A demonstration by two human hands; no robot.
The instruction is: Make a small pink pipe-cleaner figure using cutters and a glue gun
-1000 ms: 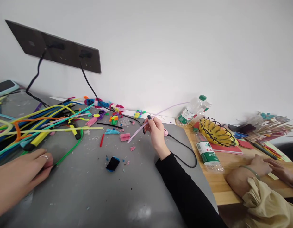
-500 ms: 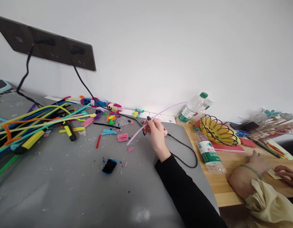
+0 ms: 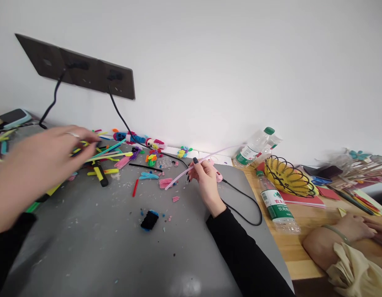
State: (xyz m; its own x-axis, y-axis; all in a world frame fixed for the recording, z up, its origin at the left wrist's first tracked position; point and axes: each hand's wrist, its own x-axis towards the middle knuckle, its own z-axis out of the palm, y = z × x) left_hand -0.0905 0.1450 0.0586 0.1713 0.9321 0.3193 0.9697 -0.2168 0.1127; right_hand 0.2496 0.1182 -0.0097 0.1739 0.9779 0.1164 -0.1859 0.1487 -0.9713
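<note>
My right hand (image 3: 206, 181) pinches a long lilac pipe cleaner (image 3: 178, 178) above the grey table. One end points down toward a folded pink pipe-cleaner piece (image 3: 165, 183); the other reaches the bottles by the wall. Behind that hand lies a pink corded tool (image 3: 218, 175), partly hidden. On the left, my left hand (image 3: 51, 159) is over the heap of coloured pipe cleaners (image 3: 106, 156), its fingers bent and blurred, so its grip is unclear. Yellow-and-black scissors or pliers-like handles (image 3: 100, 173) stick out beside it. A small black-and-blue fuzzy piece (image 3: 149, 220) lies nearer me.
Small fuzzy figures (image 3: 129, 137) line the wall. Plastic bottles (image 3: 276, 206) and a yellow wire basket (image 3: 286, 177) are on the wooden table (image 3: 298, 247) at right. Another person's forearm (image 3: 321, 243) rests there. A black cable (image 3: 245, 189) loops across the grey table (image 3: 95, 247).
My left hand has come into view from the left, over the pipe-cleaner heap. My right hand still holds the lilac pipe cleaner in much the same place. The view has shifted slightly.
</note>
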